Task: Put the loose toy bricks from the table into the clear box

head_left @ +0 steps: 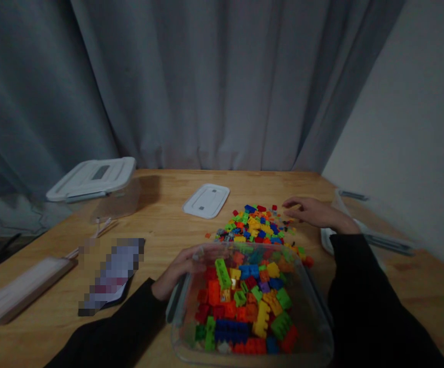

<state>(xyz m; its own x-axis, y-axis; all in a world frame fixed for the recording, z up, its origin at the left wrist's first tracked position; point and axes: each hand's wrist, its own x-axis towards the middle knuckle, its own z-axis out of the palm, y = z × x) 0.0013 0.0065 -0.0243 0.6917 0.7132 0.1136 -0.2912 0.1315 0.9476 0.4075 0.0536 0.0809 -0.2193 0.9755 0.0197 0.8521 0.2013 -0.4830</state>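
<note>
Right hand is out over the far right edge of a loose pile of small plastic bricks, fingers open and pointing left, tips just beside the nearest bricks, nothing held. The pile lies on the wooden counter straight ahead of the person, spread widest left to right and running along the far wall of a clear plastic bin, with a few stray bricks at the bin's far right corner. Right hand is the nearer one to the pile. Left hand sits at the bin's left side, curled at the rim, and is nearer the bin's contents; can't tell if its fingers hold anything, view is partly through the clear wall. The bin is packed with larger red, green, orange, yellow and blue bricks and has a gray handle on the left. Nothing stands between right hand and pile. Behind the pile is a white lid; back left is a clear box with a white lid. Left on the counter are a pale wooden-edged board and a pixelated object, too blurred to name.
</note>
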